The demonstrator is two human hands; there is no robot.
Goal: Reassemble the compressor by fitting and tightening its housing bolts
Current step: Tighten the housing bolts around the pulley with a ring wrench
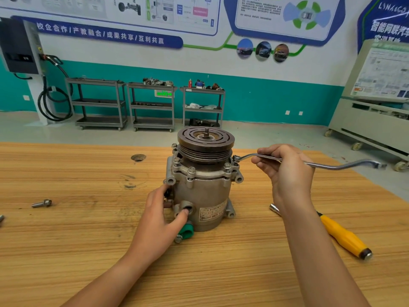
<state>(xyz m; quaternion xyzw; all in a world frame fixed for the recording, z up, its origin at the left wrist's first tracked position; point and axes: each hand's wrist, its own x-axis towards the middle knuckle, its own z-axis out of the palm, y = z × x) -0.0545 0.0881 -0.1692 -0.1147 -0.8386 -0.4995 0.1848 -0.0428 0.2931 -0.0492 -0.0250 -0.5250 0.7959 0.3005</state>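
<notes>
The right grip (285, 167) covers the middle of the wrench (340, 166), whose far end is blurred; what sits under its ring end cannot be seen. The right forearm (309, 240) hides part of the shaft of the yellow-handled driver (345, 237). The left grip (159, 220) masks the left side of the compressor (205, 196), and the print on its label (211, 213) is too small to read. The left edge cuts off a small metal part (1, 218).

Automotive training workshop: tool carts (152, 105), wall posters (124, 14), wooden workbench (66, 229).

Close head-worn view, forward-down over workbench (66, 240)
</notes>
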